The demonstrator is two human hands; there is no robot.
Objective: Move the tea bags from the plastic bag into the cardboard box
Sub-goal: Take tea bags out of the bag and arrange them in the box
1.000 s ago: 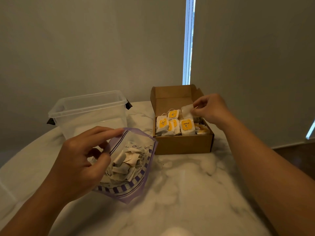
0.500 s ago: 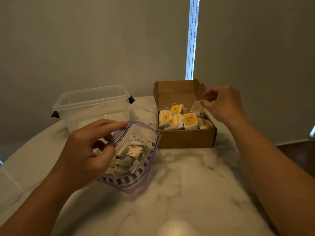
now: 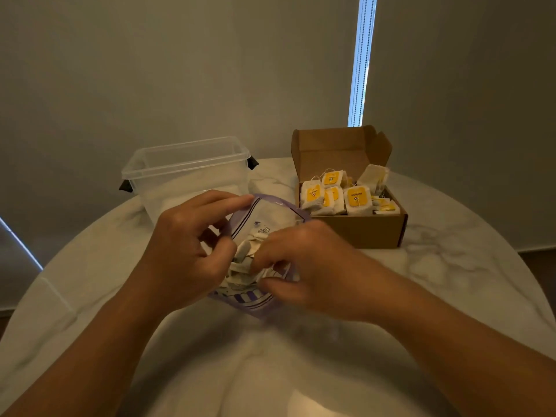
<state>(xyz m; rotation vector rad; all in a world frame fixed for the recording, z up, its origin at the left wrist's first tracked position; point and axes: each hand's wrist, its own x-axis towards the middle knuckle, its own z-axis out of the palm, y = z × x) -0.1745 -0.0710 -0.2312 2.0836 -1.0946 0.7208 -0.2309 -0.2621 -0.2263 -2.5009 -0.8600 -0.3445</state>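
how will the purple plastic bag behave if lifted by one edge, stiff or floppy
Probably floppy: the plastic bag curves where the left hand holds its rim. Likely light, since only small paper tea bags show inside. It would probably sag shut if released.

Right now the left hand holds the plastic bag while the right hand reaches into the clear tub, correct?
Not quite. The head view shows the right hand reaching into the plastic bag, not the clear tub. The left hand does hold the bag, at its rim.
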